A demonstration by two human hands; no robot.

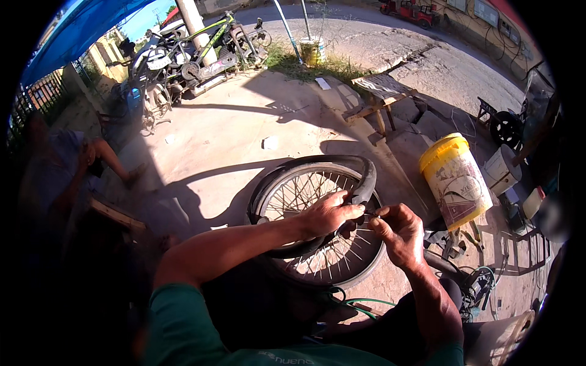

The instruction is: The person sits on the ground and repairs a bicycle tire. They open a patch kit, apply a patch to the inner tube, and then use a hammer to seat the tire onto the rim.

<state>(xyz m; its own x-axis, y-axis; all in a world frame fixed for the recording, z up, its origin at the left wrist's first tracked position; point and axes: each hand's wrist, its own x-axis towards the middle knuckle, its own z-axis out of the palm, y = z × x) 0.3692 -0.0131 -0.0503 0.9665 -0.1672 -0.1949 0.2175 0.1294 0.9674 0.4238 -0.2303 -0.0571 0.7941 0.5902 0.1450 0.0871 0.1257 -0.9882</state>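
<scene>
A spoked wheel with a black tyre [364, 272] lies flat on the ground before me. A limp black inner tube [367, 180] loops over its far side and comes down to my hands. My left hand [329, 215] is closed around the tube above the wheel's right half, thumb on top. Close beside it, my right hand [400, 233] pinches thumb and forefinger together near the tube; what lies between the fingertips is too small to make out.
A yellow-rimmed bucket [456, 183] stands to the right, beside a white pail [502, 171]. A low wooden bench [383, 91] is farther off. Parked motorcycles [183, 64] fill the back left. Another person [70, 158] sits in shade at left. A green hose [366, 303] lies near my legs.
</scene>
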